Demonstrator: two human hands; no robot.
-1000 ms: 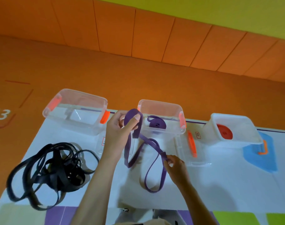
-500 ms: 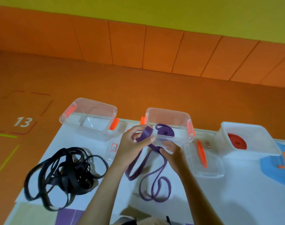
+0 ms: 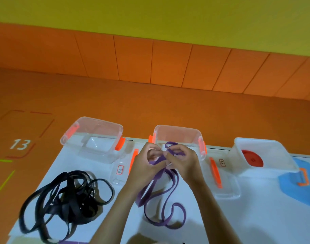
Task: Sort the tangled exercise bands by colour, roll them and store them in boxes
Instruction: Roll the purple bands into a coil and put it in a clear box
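Rolling step, purple band (image 3: pixel 147 191): left hand (image 3: pixel 147 166) and right hand (image 3: pixel 184 162) fingers curled, pinching its top end; coil apparently barely started. Next req. tight winding, then middle box (image 3: pixel 177 128).

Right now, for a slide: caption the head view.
Left hand and right hand pinch a purple band by the middle box; black bands tangled.

A gym or play room: padded orange floor (image 3: pixel 150 106) runs beyond the grip to cushioned orange wall panels (image 3: pixel 133 59); a painted "13" (image 3: pixel 20 144) marks it far left, and tangled black exercise bands (image 3: pixel 66 205) lie nearer left.
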